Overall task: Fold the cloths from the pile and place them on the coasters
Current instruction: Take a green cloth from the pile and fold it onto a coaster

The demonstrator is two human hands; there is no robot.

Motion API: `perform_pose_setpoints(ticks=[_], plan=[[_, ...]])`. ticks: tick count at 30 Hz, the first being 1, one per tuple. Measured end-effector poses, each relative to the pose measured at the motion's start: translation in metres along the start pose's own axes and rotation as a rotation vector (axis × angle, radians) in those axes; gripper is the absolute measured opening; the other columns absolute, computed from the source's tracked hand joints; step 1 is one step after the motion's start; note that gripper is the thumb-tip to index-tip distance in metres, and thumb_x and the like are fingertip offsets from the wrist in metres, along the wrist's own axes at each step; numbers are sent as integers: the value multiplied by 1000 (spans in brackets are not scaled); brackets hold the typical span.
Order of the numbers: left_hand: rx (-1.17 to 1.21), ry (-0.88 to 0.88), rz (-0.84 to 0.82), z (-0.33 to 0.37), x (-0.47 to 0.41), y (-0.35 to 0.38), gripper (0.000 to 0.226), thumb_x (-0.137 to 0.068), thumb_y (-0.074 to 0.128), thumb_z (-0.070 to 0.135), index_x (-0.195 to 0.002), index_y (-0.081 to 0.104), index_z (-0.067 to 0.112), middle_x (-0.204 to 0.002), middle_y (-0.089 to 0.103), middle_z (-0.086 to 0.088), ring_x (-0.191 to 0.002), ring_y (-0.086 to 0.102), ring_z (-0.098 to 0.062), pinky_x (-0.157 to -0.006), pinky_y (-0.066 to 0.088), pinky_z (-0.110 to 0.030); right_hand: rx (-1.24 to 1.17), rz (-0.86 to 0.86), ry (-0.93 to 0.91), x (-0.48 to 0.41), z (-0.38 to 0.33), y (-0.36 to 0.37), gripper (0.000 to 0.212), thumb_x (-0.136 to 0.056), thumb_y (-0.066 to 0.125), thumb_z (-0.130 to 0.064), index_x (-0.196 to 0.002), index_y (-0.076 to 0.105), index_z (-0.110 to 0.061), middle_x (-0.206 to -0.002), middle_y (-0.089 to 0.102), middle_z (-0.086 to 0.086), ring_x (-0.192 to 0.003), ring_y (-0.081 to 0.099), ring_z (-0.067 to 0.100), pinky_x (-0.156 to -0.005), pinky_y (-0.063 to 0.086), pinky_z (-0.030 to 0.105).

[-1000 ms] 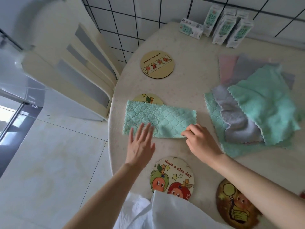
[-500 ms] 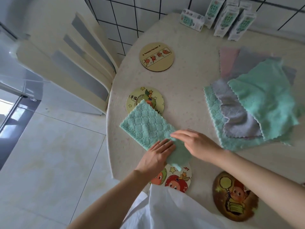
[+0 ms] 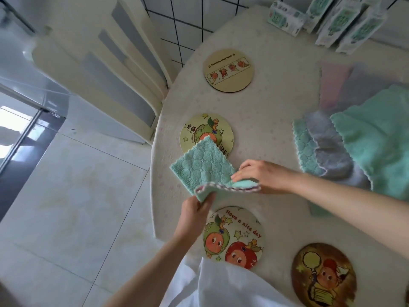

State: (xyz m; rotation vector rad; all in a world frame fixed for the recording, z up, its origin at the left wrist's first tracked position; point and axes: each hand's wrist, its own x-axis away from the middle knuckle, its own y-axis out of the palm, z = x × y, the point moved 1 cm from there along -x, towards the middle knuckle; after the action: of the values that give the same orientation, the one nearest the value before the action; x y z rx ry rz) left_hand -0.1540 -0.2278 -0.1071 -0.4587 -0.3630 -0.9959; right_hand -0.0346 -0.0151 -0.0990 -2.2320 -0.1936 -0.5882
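Note:
A folded mint-green cloth (image 3: 202, 168) is lifted slightly off the table, its far corner overlapping the round coaster with a green fruit figure (image 3: 200, 131). My left hand (image 3: 194, 212) pinches the cloth's near left corner. My right hand (image 3: 263, 177) grips the near right edge, fingers over the fold. The pile of cloths (image 3: 354, 149), mint, grey and pink, lies at the right. Three more coasters lie on the table: a pale one (image 3: 228, 70) at the back, a "Have a nice day" one (image 3: 234, 237) near me, and a brown one (image 3: 323, 274).
The rounded table edge (image 3: 155, 173) runs just left of the cloth, with tiled floor below. A stack of cream chairs (image 3: 106, 67) stands at the left. Several small green-and-white cartons (image 3: 338, 21) stand at the back by the tiled wall.
The long half-folded cloth was folded over again into a small square. Both hands now hold its near edge and have lifted it, and its far corner has moved onto the green-fruit coaster.

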Motion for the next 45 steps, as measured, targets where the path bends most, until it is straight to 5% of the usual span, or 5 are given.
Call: perform_pose_setpoints(ticks=[5, 12, 37, 41, 45], plan=[[522, -314, 44, 5, -25, -19, 15, -96, 52, 23, -101, 65, 17, -102, 71, -6, -97, 67, -26, -87, 54, -48, -263, 108, 273, -35, -16, -13, 39, -91, 56, -37, -59, 43, -20, -60, 45, -5, -56, 40, 11, -57, 33, 26], [753, -520, -55, 1, -38, -31, 29, -95, 53, 21, -118, 55, 4, -112, 69, -13, -101, 67, -28, -83, 56, -42, -339, 72, 470, -58, -16, -12, 45, -87, 59, -39, -59, 30, -18, -57, 29, -2, -55, 28, 15, -55, 22, 29], [89, -256, 283, 13, -72, -78, 10, -95, 53, 22, -94, 52, 12, -91, 67, -10, -56, 68, -25, -55, 59, -41, -297, 488, 569, -93, -35, -6, 9, -92, 51, -32, -94, 50, -23, -71, 60, -7, -62, 55, 19, -55, 40, 28], [-566, 106, 386, 10, -62, -77, 27, -91, 56, 31, -116, 49, 22, -110, 56, 1, -92, 56, -16, -79, 50, -34, -146, 565, 573, -88, -45, -6, 16, -94, 46, -36, -104, 46, -24, -89, 61, -5, -74, 59, 22, -60, 48, 33], [-984, 688, -2, -6, -50, -50, 51, -93, 52, 33, -140, 39, 21, -144, 42, -1, -136, 33, -24, -113, 30, -45, 167, 711, 439, -73, -64, 10, 29, -92, 50, -34, -115, 48, -17, -108, 53, 3, -88, 52, 21, -59, 44, 29]])
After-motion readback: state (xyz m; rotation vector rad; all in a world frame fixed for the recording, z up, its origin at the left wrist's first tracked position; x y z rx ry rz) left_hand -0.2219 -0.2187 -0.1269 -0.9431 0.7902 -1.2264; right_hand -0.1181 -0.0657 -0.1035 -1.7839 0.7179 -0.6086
